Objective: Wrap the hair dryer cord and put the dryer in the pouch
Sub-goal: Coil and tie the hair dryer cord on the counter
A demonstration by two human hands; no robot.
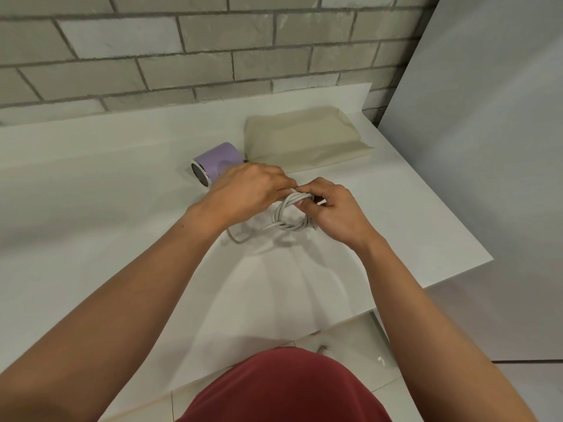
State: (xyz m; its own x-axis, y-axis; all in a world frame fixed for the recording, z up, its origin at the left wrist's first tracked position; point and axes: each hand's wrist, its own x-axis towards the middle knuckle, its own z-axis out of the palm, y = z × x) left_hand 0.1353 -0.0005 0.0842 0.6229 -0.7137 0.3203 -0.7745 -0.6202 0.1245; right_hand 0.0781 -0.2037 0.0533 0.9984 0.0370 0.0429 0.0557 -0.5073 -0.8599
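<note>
A lilac hair dryer [213,163] lies on its side on the white counter [91,190], its round end facing left and its handle hidden under my left hand [243,193]. The white cord [291,219] is gathered into a coil of several loops between my hands, with a loose stretch trailing left along the counter. My left hand pinches the top of the coil. My right hand [332,213] grips the coil's right side, fingers curled through the loops. A flat beige pouch [304,138] rests behind the hands, just right of the dryer.
A grey brick wall [213,50] runs along the back of the counter. The counter ends at a right edge [457,226], beyond which stands a pale panel [487,147]. Tiled floor shows below the front edge.
</note>
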